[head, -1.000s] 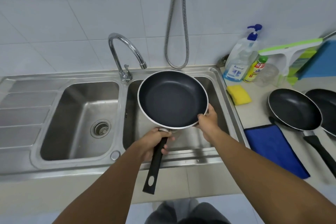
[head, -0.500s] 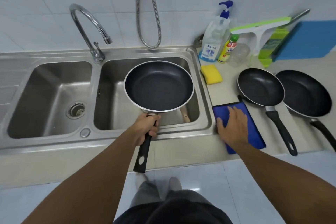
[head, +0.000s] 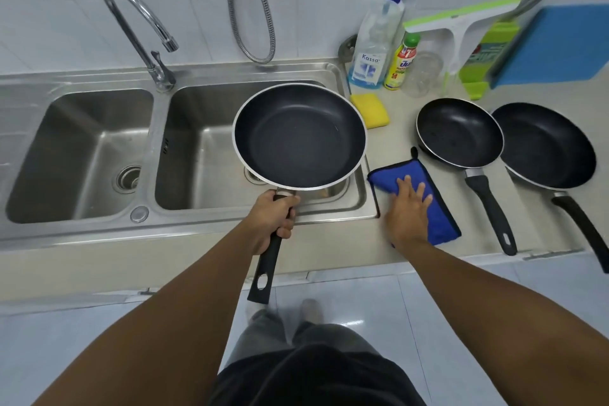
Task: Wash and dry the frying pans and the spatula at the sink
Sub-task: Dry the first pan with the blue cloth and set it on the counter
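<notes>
White wall tiles are seen behind a double sink [head: 99, 211] set in a pale surface [head: 543, 237]. Over the sink's right basin a pan [head: 300, 137] is held level, its handle wrapped tightly by the left hand [head: 272, 222]. Right of the sink, a blue cloth [head: 431, 204] is pressed under the flat, spread fingers [head: 415, 189] of the right hand [head: 408, 211]. Beyond the cloth, two more pans [head: 459, 132] [head: 543, 145] are laid side by side.

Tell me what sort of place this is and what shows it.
Most likely a home kitchen's washing-up spot: a double-bowl steel sink with a gooseneck tap against white wall tiles, a dish soap bottle and yellow sponge on the counter, and frying pans beside them.
</notes>
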